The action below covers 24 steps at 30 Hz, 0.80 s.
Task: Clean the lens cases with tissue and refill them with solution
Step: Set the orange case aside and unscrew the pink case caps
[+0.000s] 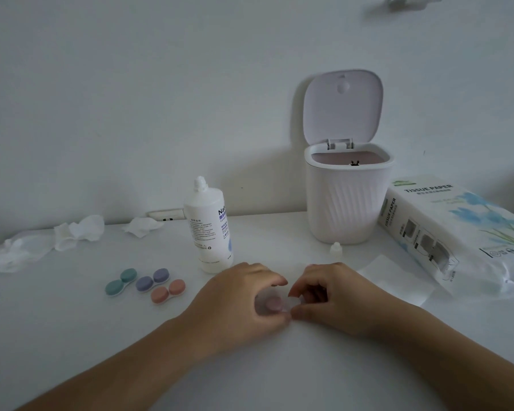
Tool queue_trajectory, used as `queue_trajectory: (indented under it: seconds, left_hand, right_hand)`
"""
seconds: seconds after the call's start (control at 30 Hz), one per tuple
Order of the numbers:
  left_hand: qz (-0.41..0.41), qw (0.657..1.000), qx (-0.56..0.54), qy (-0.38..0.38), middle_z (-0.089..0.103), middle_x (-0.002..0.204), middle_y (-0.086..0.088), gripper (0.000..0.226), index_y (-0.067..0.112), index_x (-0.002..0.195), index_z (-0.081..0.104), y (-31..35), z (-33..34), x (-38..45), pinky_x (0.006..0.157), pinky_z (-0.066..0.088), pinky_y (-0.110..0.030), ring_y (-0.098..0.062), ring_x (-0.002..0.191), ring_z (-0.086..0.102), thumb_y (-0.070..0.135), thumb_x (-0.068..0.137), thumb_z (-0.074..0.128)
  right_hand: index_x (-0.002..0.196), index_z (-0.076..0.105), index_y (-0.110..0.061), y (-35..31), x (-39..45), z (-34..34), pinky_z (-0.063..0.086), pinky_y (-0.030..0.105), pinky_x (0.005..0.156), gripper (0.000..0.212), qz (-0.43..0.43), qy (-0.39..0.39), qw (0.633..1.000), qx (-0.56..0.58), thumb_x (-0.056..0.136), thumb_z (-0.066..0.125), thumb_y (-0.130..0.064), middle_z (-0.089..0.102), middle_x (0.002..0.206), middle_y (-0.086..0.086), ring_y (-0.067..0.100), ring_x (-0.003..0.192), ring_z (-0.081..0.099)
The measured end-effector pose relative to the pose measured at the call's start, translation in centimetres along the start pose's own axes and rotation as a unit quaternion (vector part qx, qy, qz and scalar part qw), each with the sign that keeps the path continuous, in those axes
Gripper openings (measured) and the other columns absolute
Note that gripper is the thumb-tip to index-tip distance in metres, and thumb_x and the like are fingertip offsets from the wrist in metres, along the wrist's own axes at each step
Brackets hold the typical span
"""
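Note:
A pale lilac lens case [270, 304] lies on the white table [250, 366] between my two hands, mostly hidden by them. My left hand [238, 298] curls its fingers and thumb round the case's left half. My right hand [336, 295] pinches the case's right end with thumb and fingertips. Three closed lens cases lie to the left: a green one [121, 282], a purple one [152, 280] and a pink one [168, 291]. The solution bottle [207, 229] stands uncapped behind my left hand, and its small cap [336, 250] sits by the bin. A flat tissue sheet [398, 280] lies right of my right hand.
A white desktop bin [346, 200] with its lid up stands at the back. A pack of tissue paper [457, 229] lies on its side at the right. Crumpled used tissues [77, 231] lie along the wall at the back left, another [143, 226] near a wall socket.

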<state>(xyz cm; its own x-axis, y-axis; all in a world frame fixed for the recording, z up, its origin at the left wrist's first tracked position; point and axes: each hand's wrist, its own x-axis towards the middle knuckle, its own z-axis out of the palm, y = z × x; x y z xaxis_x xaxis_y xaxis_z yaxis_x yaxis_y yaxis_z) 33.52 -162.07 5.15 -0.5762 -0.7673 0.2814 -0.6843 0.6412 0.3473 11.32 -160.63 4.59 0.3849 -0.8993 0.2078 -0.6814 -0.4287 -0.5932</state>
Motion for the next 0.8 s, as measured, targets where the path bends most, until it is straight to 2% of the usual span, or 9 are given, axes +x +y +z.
queue_trajectory:
  seconds: [0.1, 0.2, 0.37, 0.43, 0.53, 0.8]
  left_hand:
    - [0.009, 0.998, -0.051, -0.037, 0.067, 0.104, 0.024, 0.036, 0.040, 0.115, 0.062, 0.07, -0.20, 0.13, 0.076, 0.049, -0.024, -0.004, 0.091, 0.059, 0.033, 0.080, 0.058]
    - [0.014, 0.998, -0.046, -0.036, 0.067, 0.099, 0.024, 0.036, 0.039, 0.113, 0.063, -0.15, -0.09, 0.07, 0.077, 0.049, -0.023, -0.004, 0.090, 0.059, 0.025, 0.081, 0.057]
    - [0.027, 0.999, 0.014, -0.019, 0.062, 0.089, 0.020, 0.028, 0.037, 0.110, 0.066, -0.25, 0.06, 0.33, 0.068, 0.042, -0.014, 0.008, 0.083, 0.052, 0.040, 0.085, 0.054]
    - [0.051, 0.997, 0.049, -0.014, 0.061, 0.088, 0.016, 0.031, 0.035, 0.107, 0.068, -0.04, -0.12, 0.48, 0.068, 0.044, -0.019, 0.004, 0.082, 0.050, 0.047, 0.088, 0.047]
    - [0.114, 0.987, 0.109, -0.008, 0.060, 0.083, 0.008, 0.032, 0.029, 0.097, 0.071, 0.00, -0.34, 0.60, 0.069, 0.047, -0.030, -0.011, 0.078, 0.055, 0.046, 0.095, 0.044]
    - [0.181, 0.972, 0.151, 0.017, 0.057, 0.077, 0.008, 0.038, 0.024, 0.080, 0.065, -0.42, -0.50, 0.69, 0.066, 0.042, -0.026, -0.014, 0.070, 0.054, 0.053, 0.097, 0.048]
  right_hand:
    - [0.088, 0.074, -0.025, 0.05, 0.09, 0.01, 0.045, 0.021, 0.064, 0.017, 0.003, -0.004, 1.000, 0.002, 0.079, 0.080, -0.038, 0.058, 0.076, -0.013, 0.002, 0.066, 0.055]
    - [0.089, 0.074, -0.025, 0.05, 0.09, -0.01, 0.043, 0.018, 0.062, 0.016, 0.002, -0.004, 1.000, 0.001, 0.079, 0.080, -0.037, 0.058, 0.076, -0.012, 0.002, 0.067, 0.055]
    - [0.090, 0.074, -0.029, 0.01, 0.06, -0.04, 0.043, 0.016, 0.063, 0.016, 0.003, -0.006, 1.000, 0.001, 0.079, 0.079, -0.040, 0.059, 0.077, -0.010, 0.001, 0.069, 0.056]
    - [0.089, 0.074, -0.028, -0.03, 0.04, -0.06, 0.042, 0.015, 0.062, 0.016, 0.002, -0.005, 1.000, 0.003, 0.080, 0.079, -0.041, 0.059, 0.077, -0.011, 0.001, 0.068, 0.055]
    - [0.088, 0.073, -0.027, -0.08, 0.03, -0.08, 0.041, 0.015, 0.062, 0.018, -0.003, -0.008, 1.000, 0.000, 0.081, 0.077, -0.043, 0.058, 0.077, -0.011, 0.001, 0.067, 0.054]
    - [0.091, 0.074, -0.025, -0.38, -0.03, -0.26, 0.041, 0.014, 0.063, 0.021, -0.004, -0.011, 1.000, -0.005, 0.081, 0.078, -0.043, 0.057, 0.077, -0.011, 0.000, 0.069, 0.054]
